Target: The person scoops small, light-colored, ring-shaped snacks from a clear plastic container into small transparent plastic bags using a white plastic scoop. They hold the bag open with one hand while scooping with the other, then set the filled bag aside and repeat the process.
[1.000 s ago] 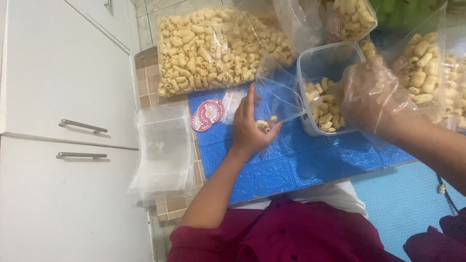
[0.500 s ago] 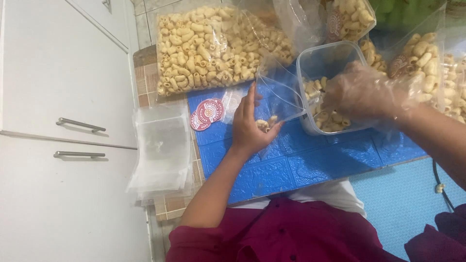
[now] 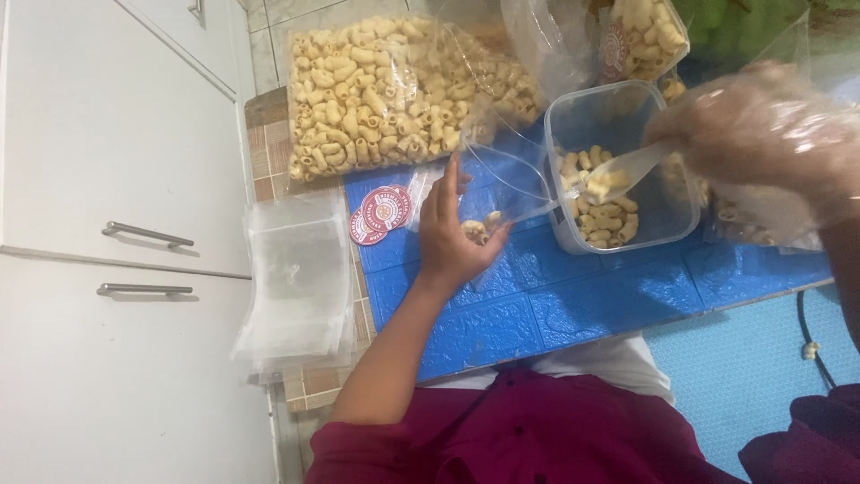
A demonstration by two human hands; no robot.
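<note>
The left hand (image 3: 452,235) is closed lightly on the mouth of a small clear bag (image 3: 502,179), thumb and fingers pinching the film so the opening gapes toward the clear plastic tub (image 3: 618,161). The right hand (image 3: 761,134), wrapped in a loose transparent glove, grips a small scoop (image 3: 618,179) with its fingers curled round the handle, the bowl of it hovering over the tub with a few pale tube-shaped crackers on it.

Much here is hard to read. The glove crinkles and blurs the right hand, so I cannot make out exactly how the fingers sit on the handle, and the scoop itself is nearly see-through. The small bag shows mostly as glare; a few crackers lie in it right by the left palm. The right forearm runs off the edge of the view.

The tub stands on a blue embossed mat (image 3: 573,296), about a third full of crackers. Behind the tub and toward the cabinets lies a large bag of crackers (image 3: 385,90), bulging (it crowds the space behind the small bag). Further filled bags (image 3: 645,36) sit beyond the tub, cut off at the top edge. Round red-and-white stickers (image 3: 381,213) lie on the mat just past the left hand, away from the tub. Farther that way a stack of empty clear bags (image 3: 300,278) rests on the tiled floor against white cabinets (image 3: 107,134).
</note>
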